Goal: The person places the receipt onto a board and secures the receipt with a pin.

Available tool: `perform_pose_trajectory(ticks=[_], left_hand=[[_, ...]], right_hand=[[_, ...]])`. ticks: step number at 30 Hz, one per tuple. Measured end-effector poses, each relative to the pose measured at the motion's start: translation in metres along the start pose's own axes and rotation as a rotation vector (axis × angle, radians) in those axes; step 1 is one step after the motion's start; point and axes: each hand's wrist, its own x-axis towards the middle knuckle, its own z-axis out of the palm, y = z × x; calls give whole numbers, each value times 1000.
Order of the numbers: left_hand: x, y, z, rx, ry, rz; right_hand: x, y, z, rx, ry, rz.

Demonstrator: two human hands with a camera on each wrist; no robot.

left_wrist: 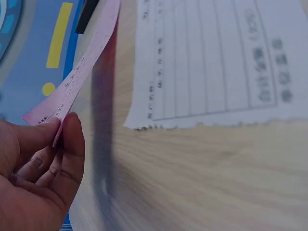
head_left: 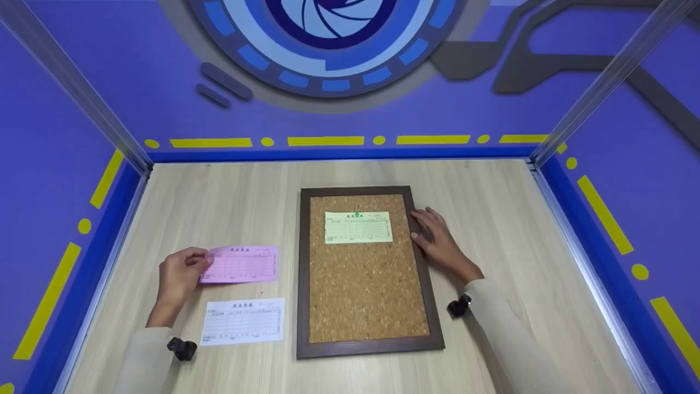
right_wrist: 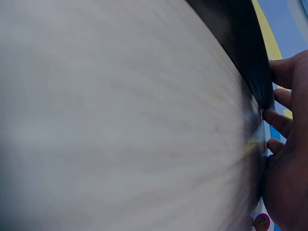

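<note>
My left hand [head_left: 180, 276] pinches the left edge of a pink receipt slip [head_left: 243, 264] between thumb and fingers. In the left wrist view the pink slip [left_wrist: 91, 55] bends up from the table, a shadow beneath it. A white receipt slip [head_left: 243, 322] lies flat just nearer to me. Right of both is a cork board [head_left: 369, 295] in a dark brown frame [head_left: 372, 347]. On its upper part a green slip [head_left: 358, 229] hangs by a green pushpin [head_left: 357, 214] at its top edge. My right hand [head_left: 443, 241] rests its fingertips against the board's right side, fingers loosely extended.
The pale wooden table [head_left: 219, 202] has blue panels with yellow marks on three sides. Metal posts [head_left: 128, 148] stand at the back corners. Each wrist carries a small black camera, one of them at the left sleeve [head_left: 181, 348].
</note>
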Motion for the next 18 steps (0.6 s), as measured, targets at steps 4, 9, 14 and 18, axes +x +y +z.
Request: perform_pose_trajectory(ticks=[4, 9, 14, 18], left_hand=[[-1, 2, -3, -44, -21, -69], [-1, 4, -5, -108, -35, -111], [0, 7, -6, -132, -33, -120], [0, 9, -7, -154, -36, -126]], right_hand=[[0, 0, 0, -2, 0, -13], [0, 0, 0, -2, 4, -22], [0, 0, 0, 1, 8, -25], [0, 0, 0, -1, 3, -23]])
